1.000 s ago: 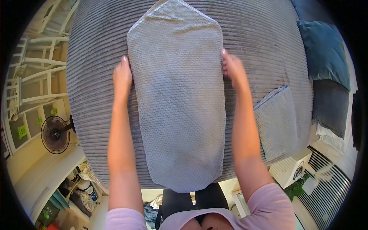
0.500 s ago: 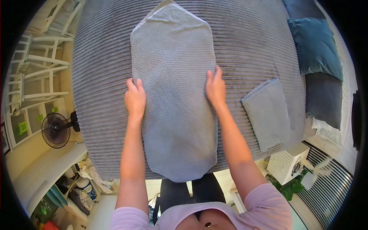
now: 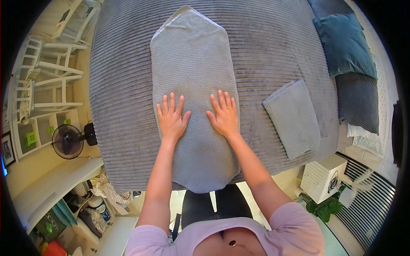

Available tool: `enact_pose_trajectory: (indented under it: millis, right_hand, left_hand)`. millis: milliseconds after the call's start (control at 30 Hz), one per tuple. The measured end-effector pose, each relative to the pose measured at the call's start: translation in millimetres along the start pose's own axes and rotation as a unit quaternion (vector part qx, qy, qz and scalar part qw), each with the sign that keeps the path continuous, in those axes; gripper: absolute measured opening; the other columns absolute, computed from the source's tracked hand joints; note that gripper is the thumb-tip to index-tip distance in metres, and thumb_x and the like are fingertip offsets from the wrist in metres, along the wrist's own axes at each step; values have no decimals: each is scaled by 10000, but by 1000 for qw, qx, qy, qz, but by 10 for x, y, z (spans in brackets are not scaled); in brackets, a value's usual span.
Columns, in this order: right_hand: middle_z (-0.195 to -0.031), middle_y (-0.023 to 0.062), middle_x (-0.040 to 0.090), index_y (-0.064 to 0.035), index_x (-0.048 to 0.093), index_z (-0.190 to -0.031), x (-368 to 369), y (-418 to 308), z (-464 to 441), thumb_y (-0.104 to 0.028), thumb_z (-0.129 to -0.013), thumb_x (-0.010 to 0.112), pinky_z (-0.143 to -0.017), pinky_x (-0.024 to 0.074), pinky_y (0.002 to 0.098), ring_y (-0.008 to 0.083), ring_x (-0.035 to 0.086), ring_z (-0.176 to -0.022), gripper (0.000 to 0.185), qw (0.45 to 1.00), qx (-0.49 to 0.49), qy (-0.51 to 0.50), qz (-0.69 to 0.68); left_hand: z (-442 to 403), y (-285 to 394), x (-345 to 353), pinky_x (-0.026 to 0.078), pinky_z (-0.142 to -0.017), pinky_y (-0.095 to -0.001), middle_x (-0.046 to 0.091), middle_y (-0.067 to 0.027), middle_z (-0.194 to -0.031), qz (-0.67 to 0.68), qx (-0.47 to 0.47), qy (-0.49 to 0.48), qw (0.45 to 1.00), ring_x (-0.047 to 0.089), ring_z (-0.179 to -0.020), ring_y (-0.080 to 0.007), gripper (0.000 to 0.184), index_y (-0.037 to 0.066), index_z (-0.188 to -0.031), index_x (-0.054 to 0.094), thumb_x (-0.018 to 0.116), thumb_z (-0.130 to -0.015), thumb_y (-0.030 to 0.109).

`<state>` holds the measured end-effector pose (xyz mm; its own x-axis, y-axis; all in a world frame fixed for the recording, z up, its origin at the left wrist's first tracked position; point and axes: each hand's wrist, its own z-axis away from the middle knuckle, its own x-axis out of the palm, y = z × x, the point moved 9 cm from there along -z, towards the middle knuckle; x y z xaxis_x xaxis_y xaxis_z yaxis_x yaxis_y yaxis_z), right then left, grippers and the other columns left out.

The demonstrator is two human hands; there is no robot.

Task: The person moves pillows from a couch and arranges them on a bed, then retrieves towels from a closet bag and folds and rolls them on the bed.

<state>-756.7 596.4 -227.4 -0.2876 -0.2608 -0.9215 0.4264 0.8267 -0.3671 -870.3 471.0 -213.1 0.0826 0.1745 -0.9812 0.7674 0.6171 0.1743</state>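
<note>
A long grey textured cloth (image 3: 192, 64) lies lengthwise on the ribbed grey bedspread (image 3: 124, 85). Its far end narrows to a point with a pale edge, and its near end hangs close to my body at the bed's edge. My left hand (image 3: 172, 121) rests flat on the cloth's left half with fingers spread. On the right half, my right hand (image 3: 224, 117) lies the same way, palm down, fingers apart. A gap of bare cloth separates the two thumbs. Off to the right of my right arm sits a folded grey cloth (image 3: 294, 119) of similar weave.
Cushions, one teal (image 3: 348, 45) and one dark grey (image 3: 358, 100), line the bed's right side. A black fan (image 3: 68, 141) stands at the left edge, near white chairs (image 3: 55, 77) and a white shelf (image 3: 60, 183). At lower right are a white box (image 3: 318, 179) and a green plant (image 3: 326, 208).
Both hands have left the cloth's side edges and moved inward, now flat on top with fingers spread. The camera view has shifted slightly. The folded cloth still lies on the right.
</note>
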Motion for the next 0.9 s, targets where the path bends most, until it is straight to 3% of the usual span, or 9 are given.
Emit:
enact_pose_trajectory:
  millis: [133,233,333,433,533,633,733,867,900]
  right_hand:
    - [-1456,116,277,-168,387,-1363,-88,308,167,-440,-870,498,-1062,202,492,322,252,-1330,574,998,29,6,63]
    - [-1431,151,303,-147,390,-1355,-197,444,298,-396,-869,523,-1015,275,459,348,322,-1270,562,997,53,33,34]
    - [-1195,198,525,-75,503,-1216,-233,782,593,-329,-876,543,-859,404,418,334,513,-1045,426,941,247,109,-206]
    - [-850,124,609,-14,567,-1013,62,1011,872,-293,-880,573,-686,441,328,237,557,-745,309,878,379,-32,-290]
    - [-664,72,566,6,565,-891,-61,1052,833,-311,-877,583,-596,427,301,154,530,-627,317,913,337,25,-228]
    - [-712,123,586,3,553,-904,-43,1090,1016,-313,-858,597,-626,443,356,227,552,-655,323,881,355,37,-310]
    - [-741,109,583,11,550,-912,156,937,1496,-319,-859,604,-638,439,341,183,533,-683,339,869,328,-45,-369]
    - [-853,61,611,13,556,-1004,412,746,2003,-302,-849,630,-734,435,294,151,540,-785,359,729,387,-137,-547]
    - [-893,61,613,13,555,-1030,391,690,2053,-290,-851,628,-758,434,293,151,543,-817,359,707,403,-137,-565]
  left_hand:
    - [369,-294,85,133,-1072,-542,224,-134,-1474,-18,-60,-4,998,159,-1360,-356,586,181,-1401,325,494,-886,401]
    - [652,-476,49,250,-1041,-464,335,-167,-1401,-31,-98,41,994,318,-1272,-330,613,163,-1411,294,516,-887,390]
    - [990,-910,165,388,-893,-396,517,-207,-1202,331,-329,116,877,488,-1083,-315,472,80,-1242,495,536,-882,383]
    - [1082,-972,327,438,-696,-386,606,-169,-822,330,-366,-12,870,547,-735,-267,367,2,-990,582,558,-879,352]
    - [1206,-952,128,436,-618,-416,567,-159,-643,283,-371,82,881,536,-589,-271,401,-36,-827,570,593,-854,364]
    - [1444,-919,186,454,-630,-389,625,-163,-719,305,-412,6,859,594,-644,-278,374,-17,-886,598,631,-828,352]
    - [1770,-622,91,469,-659,-346,653,-162,-781,334,-343,-40,877,622,-703,-247,360,-12,-912,616,657,-813,332]
    - [2421,-536,681,470,-746,-311,651,-94,-907,616,-470,-98,624,600,-795,-178,327,-36,-992,606,677,-811,226]
    - [2447,-531,636,466,-763,-308,644,-89,-936,614,-461,-88,635,596,-822,-176,331,-34,-1018,596,673,-816,215]
